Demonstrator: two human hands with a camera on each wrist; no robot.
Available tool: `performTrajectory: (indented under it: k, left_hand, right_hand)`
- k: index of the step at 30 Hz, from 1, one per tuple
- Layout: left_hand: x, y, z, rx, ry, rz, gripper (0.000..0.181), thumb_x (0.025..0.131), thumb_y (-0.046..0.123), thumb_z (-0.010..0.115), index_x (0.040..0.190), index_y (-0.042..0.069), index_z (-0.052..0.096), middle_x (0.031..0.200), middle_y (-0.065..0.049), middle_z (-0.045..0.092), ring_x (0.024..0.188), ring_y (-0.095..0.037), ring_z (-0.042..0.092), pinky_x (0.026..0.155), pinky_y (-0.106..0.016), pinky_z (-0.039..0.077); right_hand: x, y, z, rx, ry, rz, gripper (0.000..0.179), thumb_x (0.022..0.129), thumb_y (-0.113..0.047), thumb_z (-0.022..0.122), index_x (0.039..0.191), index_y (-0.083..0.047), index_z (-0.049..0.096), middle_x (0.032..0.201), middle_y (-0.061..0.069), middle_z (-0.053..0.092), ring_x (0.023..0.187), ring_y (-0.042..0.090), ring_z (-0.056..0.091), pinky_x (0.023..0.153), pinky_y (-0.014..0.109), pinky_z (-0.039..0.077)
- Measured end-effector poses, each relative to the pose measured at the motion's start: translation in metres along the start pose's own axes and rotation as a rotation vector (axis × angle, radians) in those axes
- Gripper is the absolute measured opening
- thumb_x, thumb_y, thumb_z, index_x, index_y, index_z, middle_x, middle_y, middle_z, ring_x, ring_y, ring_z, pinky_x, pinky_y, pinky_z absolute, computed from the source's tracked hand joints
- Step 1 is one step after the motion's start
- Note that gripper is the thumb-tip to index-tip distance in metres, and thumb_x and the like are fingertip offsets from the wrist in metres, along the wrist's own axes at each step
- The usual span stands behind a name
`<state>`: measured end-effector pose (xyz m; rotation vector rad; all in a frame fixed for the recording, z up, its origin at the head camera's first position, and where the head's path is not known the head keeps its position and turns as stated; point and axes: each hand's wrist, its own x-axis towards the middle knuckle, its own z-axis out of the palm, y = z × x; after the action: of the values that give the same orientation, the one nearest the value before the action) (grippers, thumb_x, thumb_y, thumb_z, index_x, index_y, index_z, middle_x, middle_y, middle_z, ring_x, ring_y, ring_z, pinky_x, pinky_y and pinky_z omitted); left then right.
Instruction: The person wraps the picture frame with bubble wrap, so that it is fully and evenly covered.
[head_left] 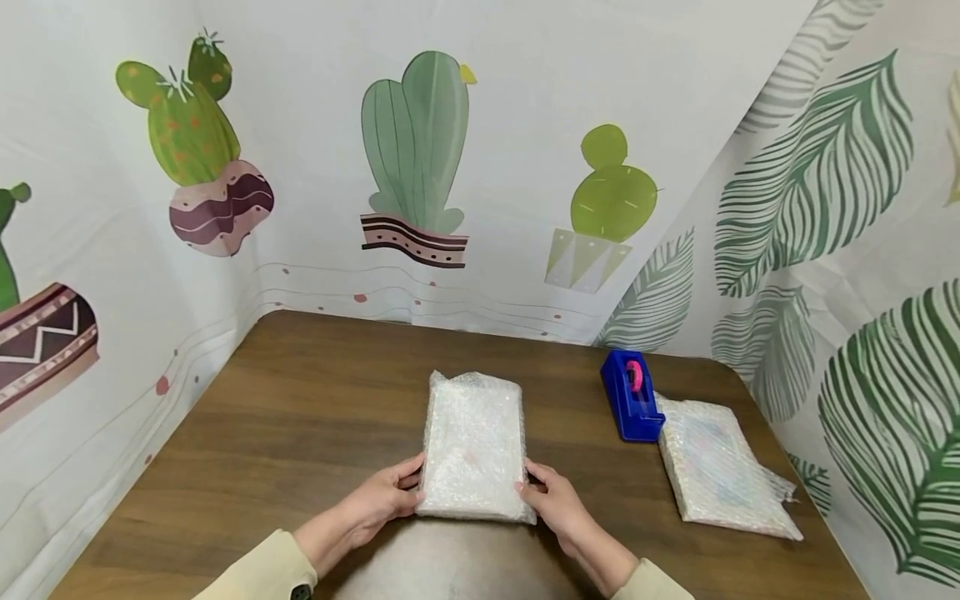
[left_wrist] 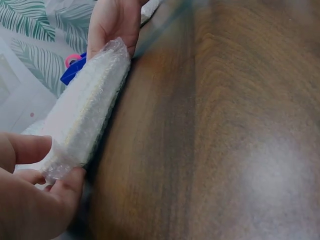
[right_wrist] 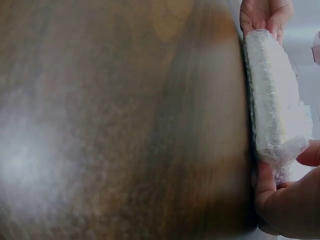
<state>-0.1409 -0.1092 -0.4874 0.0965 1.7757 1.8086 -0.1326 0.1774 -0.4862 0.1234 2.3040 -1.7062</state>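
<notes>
A flat rectangular package in bubble wrap [head_left: 474, 450] lies in front of me, its long side running away from me. My left hand [head_left: 381, 502] grips its left edge near the front corner, and my right hand [head_left: 557, 505] holds the opposite edge. In the left wrist view, the left thumb lies above the wrapped package [left_wrist: 82, 107] and fingers are under its corner. The right wrist view shows the right fingers [right_wrist: 266, 182] at the lower corner, where loose wrap bunches up. What is inside the wrap cannot be made out.
On the right of the brown wooden table [head_left: 315, 400] stands a blue tape dispenser [head_left: 633, 404] with a pink core. Beside it lies a second bubble-wrapped package [head_left: 723, 467], loose wrap sticking out to its right. A cloth with printed cacti [head_left: 517, 167] hangs behind the table.
</notes>
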Motion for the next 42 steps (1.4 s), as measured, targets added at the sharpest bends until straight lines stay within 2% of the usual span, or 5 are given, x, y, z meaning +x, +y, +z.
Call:
performTrajectory:
  k: [17,24,32,37,42]
  left_hand:
    - [0.011,0.028,0.03,0.071,0.041,0.057,0.076,0.094,-0.002,0.064,0.159,-0.004,0.026,0.153,-0.04,0.038,0.12,-0.024,0.06,0.085,-0.026,0.055]
    - [0.029,0.06,0.056,0.068,0.058,0.145,0.071,0.095,0.0,0.065,0.157,-0.005,0.032,0.162,-0.026,0.034,0.142,-0.039,0.043,0.094,-0.03,0.055]
    - [0.049,0.087,0.086,0.065,0.015,0.168,0.068,0.097,0.0,0.063,0.158,-0.002,0.033,0.168,-0.017,0.026,0.147,-0.04,0.038,0.104,-0.037,0.055]
    - [0.062,0.1,0.1,0.075,-0.027,0.17,0.07,0.098,-0.001,0.064,0.159,-0.001,0.031,0.169,-0.015,0.025,0.146,-0.039,0.039,0.104,-0.041,0.056]
    - [0.071,0.109,0.112,0.111,-0.031,0.167,0.07,0.097,0.002,0.066,0.159,0.003,0.032,0.169,-0.012,0.027,0.143,-0.035,0.044,0.099,-0.039,0.058]
  right_hand:
    - [-0.012,-0.017,-0.041,0.108,0.018,0.04,0.059,0.099,-0.004,0.059,0.15,0.013,0.038,0.149,0.035,0.05,0.091,0.003,0.062,0.076,0.019,0.054]
    - [-0.012,-0.041,-0.087,0.139,-0.012,0.039,0.062,0.103,-0.007,0.054,0.157,0.006,0.029,0.107,-0.006,0.071,0.08,0.0,0.065,0.073,0.019,0.055]
    - [-0.015,-0.051,-0.136,0.184,-0.1,0.052,0.069,0.109,-0.019,0.046,0.163,-0.001,0.008,0.11,-0.024,0.06,0.093,-0.001,0.068,0.087,0.029,0.058]
    - [-0.017,-0.054,-0.156,0.224,-0.032,0.037,0.053,0.109,-0.022,0.048,0.161,-0.024,0.033,0.106,-0.027,0.063,0.093,-0.002,0.066,0.085,0.025,0.055]
    - [-0.02,-0.057,-0.175,0.317,-0.042,-0.037,0.034,0.11,-0.02,0.047,0.115,-0.05,0.063,0.104,-0.02,0.067,0.09,0.001,0.065,0.076,0.022,0.053]
